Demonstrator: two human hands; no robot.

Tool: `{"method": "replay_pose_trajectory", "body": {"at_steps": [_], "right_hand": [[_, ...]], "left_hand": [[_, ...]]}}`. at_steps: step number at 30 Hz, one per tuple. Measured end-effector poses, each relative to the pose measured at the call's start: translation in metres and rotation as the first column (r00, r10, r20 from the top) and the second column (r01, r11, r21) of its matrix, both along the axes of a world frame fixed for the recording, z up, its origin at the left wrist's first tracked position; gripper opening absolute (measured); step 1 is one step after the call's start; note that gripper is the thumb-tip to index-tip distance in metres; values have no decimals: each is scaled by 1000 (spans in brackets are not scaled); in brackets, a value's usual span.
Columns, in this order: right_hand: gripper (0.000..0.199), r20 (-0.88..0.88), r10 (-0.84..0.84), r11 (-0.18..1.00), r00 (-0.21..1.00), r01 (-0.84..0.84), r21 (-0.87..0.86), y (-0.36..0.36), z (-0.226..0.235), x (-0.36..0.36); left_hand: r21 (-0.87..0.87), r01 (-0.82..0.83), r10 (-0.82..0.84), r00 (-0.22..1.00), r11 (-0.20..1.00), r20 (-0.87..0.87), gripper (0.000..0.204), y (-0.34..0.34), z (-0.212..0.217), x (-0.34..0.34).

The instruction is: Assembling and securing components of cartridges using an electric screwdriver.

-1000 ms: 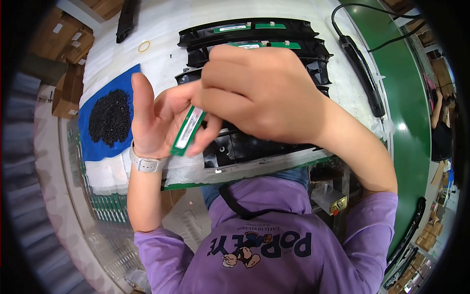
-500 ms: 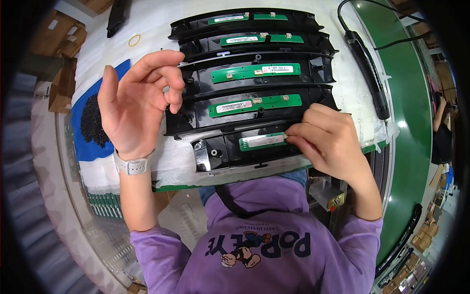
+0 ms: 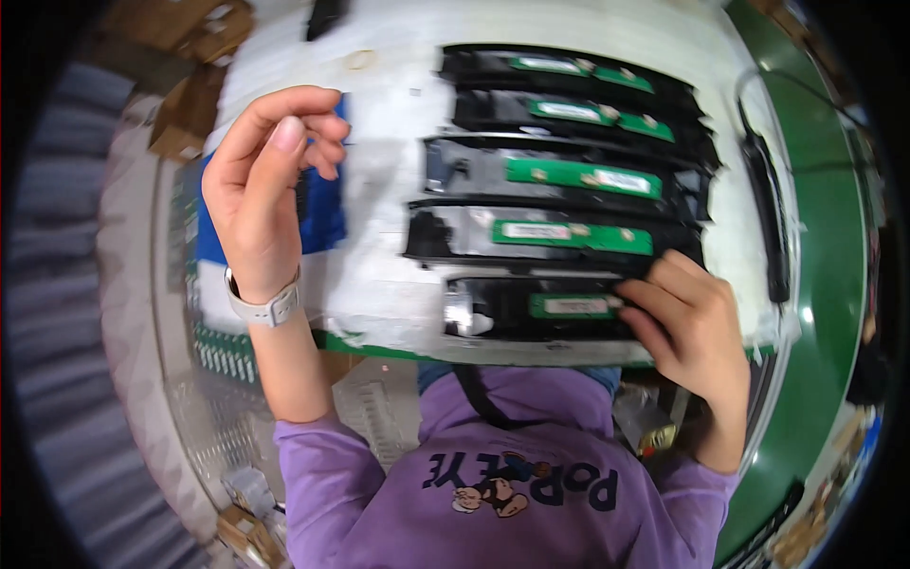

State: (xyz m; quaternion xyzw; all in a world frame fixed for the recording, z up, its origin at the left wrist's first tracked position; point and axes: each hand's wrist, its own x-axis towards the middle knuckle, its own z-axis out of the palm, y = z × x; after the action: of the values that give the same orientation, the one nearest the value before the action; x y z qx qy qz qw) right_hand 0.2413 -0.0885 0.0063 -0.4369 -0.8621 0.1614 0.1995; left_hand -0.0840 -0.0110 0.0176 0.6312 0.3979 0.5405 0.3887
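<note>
Head view: right hand (image 3: pixel 690 327) at the nearest green board (image 3: pixel 572 306), left hand (image 3: pixel 251 209) raised

1. Hands. The two hands stand well apart. The right hand has its thumb and forefinger at the right end of the nearest green board; motion blur prevents me from telling whether they pinch it or merely touch it. The left hand is lifted near a blue sheet (image 3: pixel 325 204), fingers loosely curled, nothing held between them. A watch with a pale strap (image 3: pixel 268 308) encircles the left wrist.

2. Work position. The nearest green board, bearing a white label, lies lengthwise inside the nearest black housing (image 3: pixel 498 308), toward its right part. This housing rests along the front edge of the white-covered desk (image 3: pixel 374 280), directly before the person in a purple top (image 3: pixel 531 455).

3. Adjacent units. Four further black housings (image 3: pixel 455 232) are ranged behind the first, roughly parallel. Each carries green circuit material with a white label.

4. Surroundings. A long black tool (image 3: pixel 770 218) lies to the right of the housings. A thin yellowish ring (image 3: pixel 360 60) lies toward the far left of the desk. Beyond the left edge stands a cardboard box (image 3: pixel 185 119).
</note>
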Motion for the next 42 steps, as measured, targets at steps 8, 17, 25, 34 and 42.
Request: {"method": "replay_pose_trajectory", "body": {"at_steps": [8,17,25,34,42], "right_hand": [[12,-180,-83,993,980,97,70,4,13,4],[13,-106,-37,987,994,53,149,4,14,4],[6,-184,-267,960,946,278,32,-2,15,40],[45,304,-729,684,613,660,311,41,-31,150],[43,138,-697,716,703,675,178,60,-23,177]], "left_hand": [[352,-435,477,219,829,-851,19,-22,-12,-94],[260,-429,417,327,865,-848,12,-1,-28,-89],[496,-430,631,268,754,-728,6,-5,-29,-91],[-225,178,81,584,958,807,12,11,-49,-71],[-259,490,-13,483,832,875,11,24,-40,4]]}}
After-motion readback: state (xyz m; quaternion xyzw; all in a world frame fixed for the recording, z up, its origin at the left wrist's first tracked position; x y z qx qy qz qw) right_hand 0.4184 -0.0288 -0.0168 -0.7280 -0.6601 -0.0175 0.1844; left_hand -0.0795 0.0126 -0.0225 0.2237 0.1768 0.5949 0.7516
